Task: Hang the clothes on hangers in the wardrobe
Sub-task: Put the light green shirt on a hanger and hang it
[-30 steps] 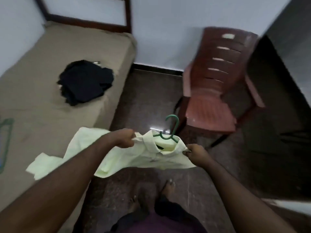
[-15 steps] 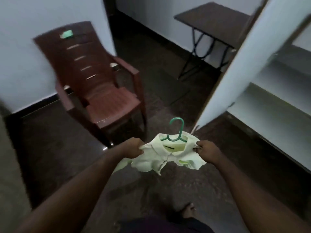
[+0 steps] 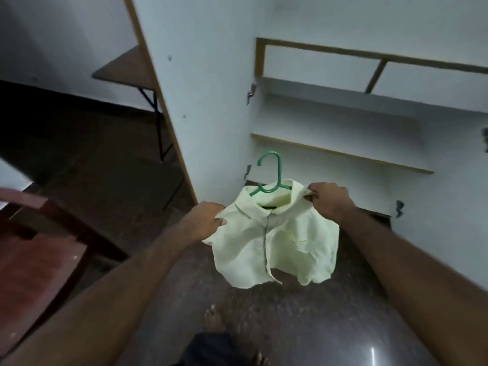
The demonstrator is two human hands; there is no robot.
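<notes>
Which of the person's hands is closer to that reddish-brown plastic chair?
Left. The left hand grips the pale yellow shirt nearest the reddish-brown chair; the right hand grips its far shoulder, beyond the green plastic hanger.

The left forearm [image 3: 126, 276] and right forearm [image 3: 401, 254] stretch forward, bare and converging. The left hand [image 3: 208, 217] pinches one shoulder of the shirt [image 3: 280, 247], fingers curled under. The right hand [image 3: 327, 198], slightly higher and farther out, grips the other shoulder.

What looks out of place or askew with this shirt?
Nothing looks damaged. The shirt sits crumpled on the hanger, its front gaping at the hem. It hangs from no rail: the left hand and right hand grip its shoulders.
</notes>
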